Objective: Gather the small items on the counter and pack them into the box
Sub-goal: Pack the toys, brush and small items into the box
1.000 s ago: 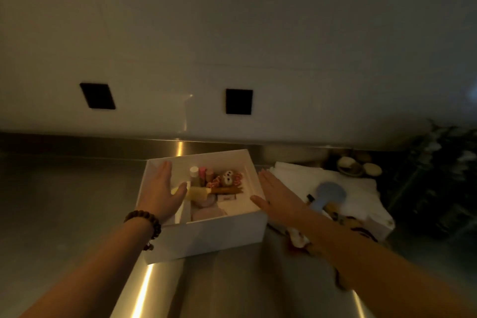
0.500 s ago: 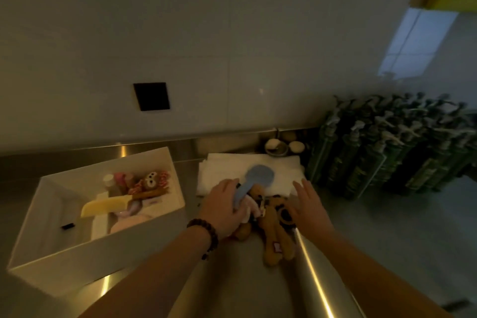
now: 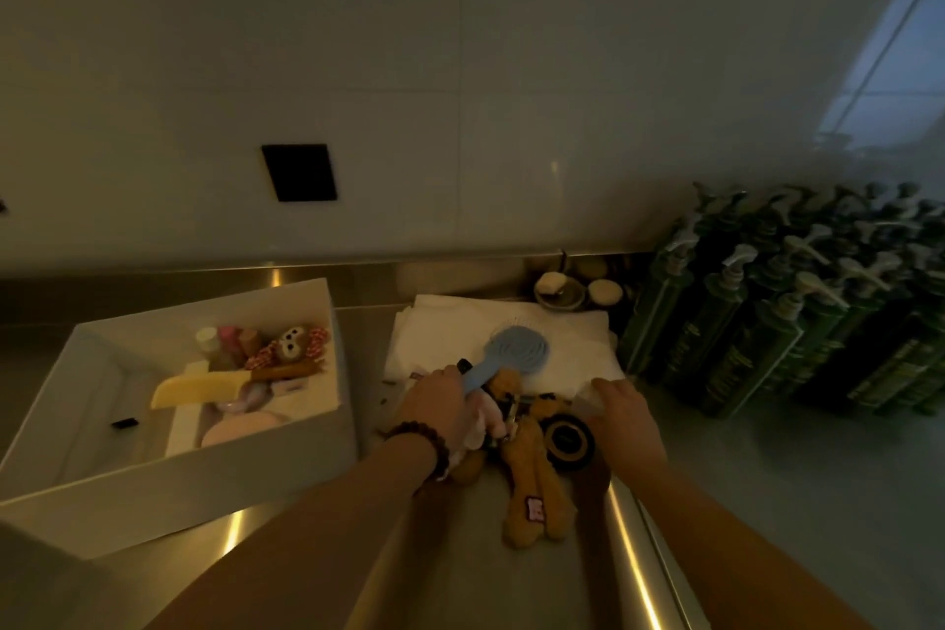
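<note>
The scene is dim, with a yellow-green cast; pale daylight shows at the window (image 3: 890, 67) upper right; warm streaks of glare run along the steel table (image 3: 634, 573) and its rear edge; the wide lens bows straight lines toward the edges; the pump bottles (image 3: 797, 302) look soft and grainy; shadows are weak.
</note>
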